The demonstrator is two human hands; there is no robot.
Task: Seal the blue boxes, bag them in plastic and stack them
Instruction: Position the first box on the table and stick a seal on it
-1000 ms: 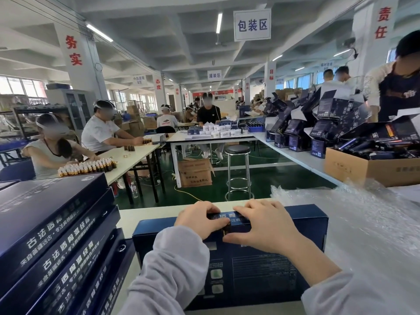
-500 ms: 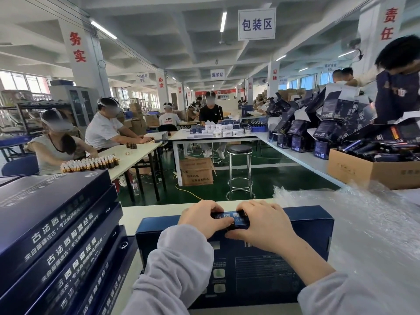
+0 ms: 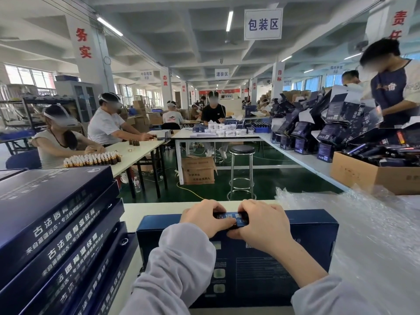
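Observation:
A flat dark blue box (image 3: 302,242) lies on the white table (image 3: 147,210) right in front of me. My left hand (image 3: 204,218) and my right hand (image 3: 263,226) rest side by side on its far top edge, fingertips pressing a small printed strip (image 3: 236,220) at the edge's middle. To my left stands a leaning stack of several identical blue boxes (image 3: 52,223) with white lettering. A heap of clear plastic bags (image 3: 375,235) lies to the right of the box. What sits under my fingers is hidden.
A cardboard carton (image 3: 372,176) full of dark items stands at the right behind the plastic, with piles of open dark cartons (image 3: 318,130) beyond. A person (image 3: 393,83) stands there. A metal stool (image 3: 242,171) is on the green floor ahead. Seated workers (image 3: 106,126) occupy the left tables.
My hands have stayed pressed on the box's far edge, fingers drawing slightly closer together. The person at the right has leaned further into view.

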